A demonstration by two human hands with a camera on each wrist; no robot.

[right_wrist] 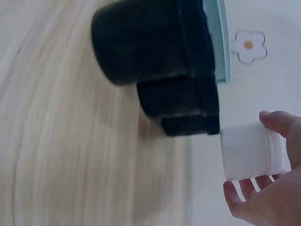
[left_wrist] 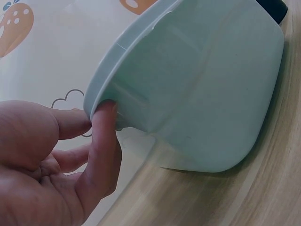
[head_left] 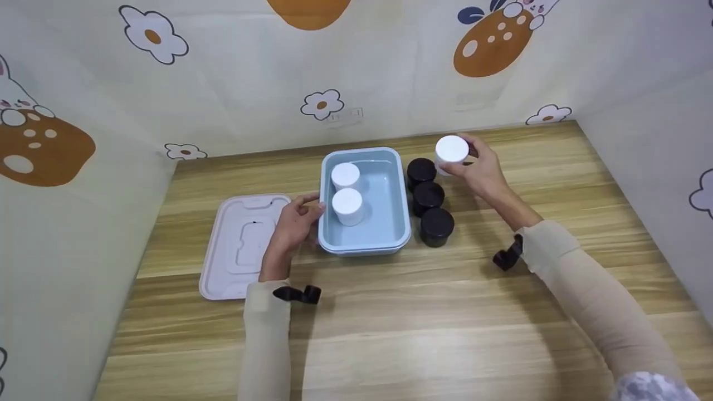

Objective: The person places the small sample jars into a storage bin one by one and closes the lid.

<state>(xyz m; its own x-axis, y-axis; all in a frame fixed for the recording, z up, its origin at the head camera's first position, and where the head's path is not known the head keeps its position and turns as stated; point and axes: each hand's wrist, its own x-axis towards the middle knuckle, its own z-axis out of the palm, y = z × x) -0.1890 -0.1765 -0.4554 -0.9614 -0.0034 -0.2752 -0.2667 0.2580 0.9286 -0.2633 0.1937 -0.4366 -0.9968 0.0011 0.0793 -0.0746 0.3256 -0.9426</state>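
Note:
A light blue plastic tub stands on the table with two white lidded jars inside, the back jar and the front jar, along its left side. My left hand pinches the tub's left rim between thumb and fingers, as the left wrist view shows at the rim. My right hand holds a third white jar by its sides, raised off the table behind and right of the black jars. That jar is upright, thumb on one side and fingers on the other.
Three black lidded jars stand in a row along the tub's right side: back, middle and front. Left of the tub lies a pale lid, partly behind my left arm. A patterned cloth wall bounds the wooden table.

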